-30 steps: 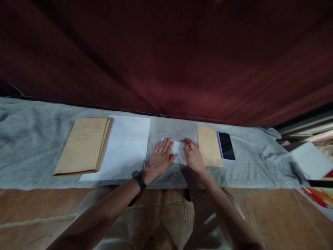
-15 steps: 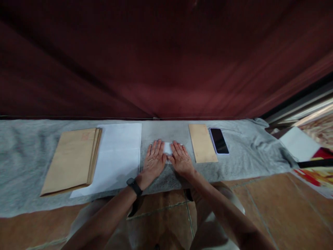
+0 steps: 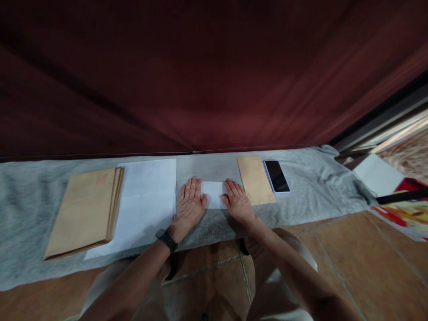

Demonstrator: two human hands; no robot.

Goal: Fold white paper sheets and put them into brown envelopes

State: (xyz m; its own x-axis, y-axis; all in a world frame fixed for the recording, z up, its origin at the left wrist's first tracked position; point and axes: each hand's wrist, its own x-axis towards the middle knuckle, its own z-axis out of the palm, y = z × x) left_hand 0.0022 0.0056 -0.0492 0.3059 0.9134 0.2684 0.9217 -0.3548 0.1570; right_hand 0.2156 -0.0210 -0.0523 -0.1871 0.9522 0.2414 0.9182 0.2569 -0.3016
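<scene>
Folded white paper [image 3: 212,195] lies flat on the grey cloth [image 3: 301,196], pressed between the spread, unclenched fingers of the left hand [image 3: 189,206] and right hand [image 3: 238,203], apparently creased but not yet slipped into the brown envelope [image 3: 255,180] just beyond the right fingertips.
</scene>
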